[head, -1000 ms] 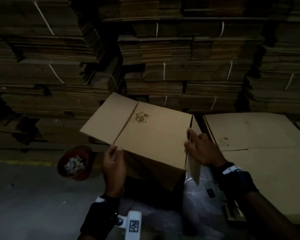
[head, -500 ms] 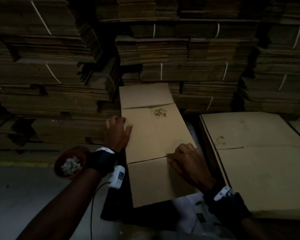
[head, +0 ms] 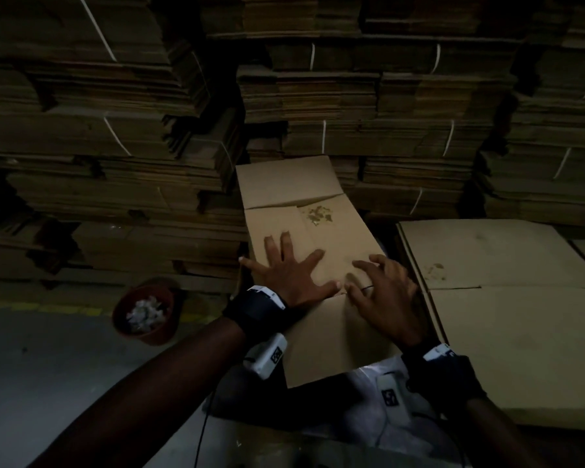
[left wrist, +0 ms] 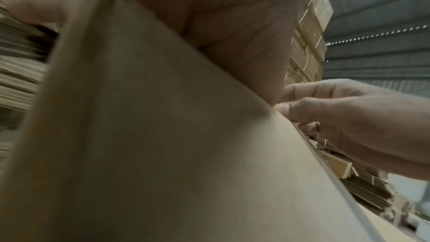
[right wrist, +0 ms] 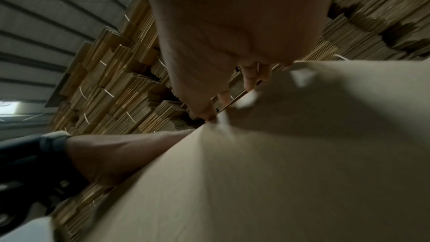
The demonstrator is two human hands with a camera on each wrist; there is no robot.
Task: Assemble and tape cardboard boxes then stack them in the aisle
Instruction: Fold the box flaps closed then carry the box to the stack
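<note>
A brown cardboard box (head: 331, 231) stands in front of me with a stained patch on its top panel. Its far flap (head: 284, 180) sticks up and its near flap (head: 335, 339) lies toward me. My left hand (head: 291, 268) lies flat on the top panel with its fingers spread, its palm (left wrist: 232, 25) against the cardboard (left wrist: 163, 135). My right hand (head: 385, 292) is arched beside it, fingertips touching the seam where the near flap meets the panel. The left wrist view shows the right hand (left wrist: 349, 117) at that edge. Neither hand grips anything.
A stack of flat cartons (head: 504, 298) lies close on the right. Tied bundles of flattened cardboard (head: 352, 96) form a wall behind. A red bowl of white bits (head: 144, 314) sits on the grey floor (head: 48, 383) at left. White plastic (head: 368, 400) lies under the box.
The box, held tilted a second ago, has been turned lengthwise and lowered. My left hand moved from its left edge onto the top and spread flat. My right hand shifted slightly right along the seam.
</note>
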